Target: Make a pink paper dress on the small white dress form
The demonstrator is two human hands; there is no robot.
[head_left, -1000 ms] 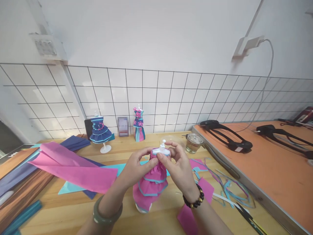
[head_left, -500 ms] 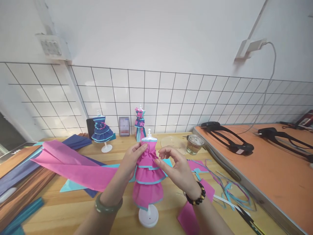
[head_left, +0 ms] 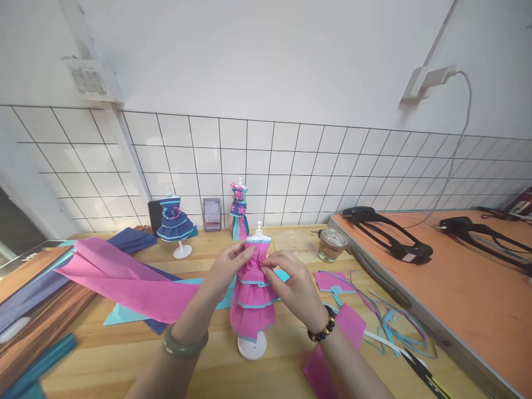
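A small white dress form (head_left: pixel 258 239) stands in the middle, dressed in a tiered pink dress (head_left: pixel 252 318) with light blue trim. It tilts slightly, its top leaning right. My left hand (head_left: pixel 226 270) grips the bodice from the left side, thumb across its front and the other fingers partly hidden behind. At the waist is a gathered pink bow (head_left: pixel 258 265). My right hand (head_left: pixel 294 282) pinches the bow's right side between thumb and forefinger. Below the skirt, the round white base (head_left: pixel 252 346) shows over the wooden table.
Two smaller dressed forms, one in a blue dress (head_left: pixel 177 221), stand at the back. Pink cloth (head_left: pixel 137 288) and other fabric lie left. To the right are pink scraps (head_left: pixel 351 326), tangled ribbons (head_left: pixel 390 327), scissors (head_left: pixel 419 371), a lidded glass jar (head_left: pixel 331 246) and black headsets (head_left: pixel 386 235).
My right thumb and forefinger have closed on the bow; before, they were apart beside it. The dress form has tilted, its top shifting right and its base moving away from me.
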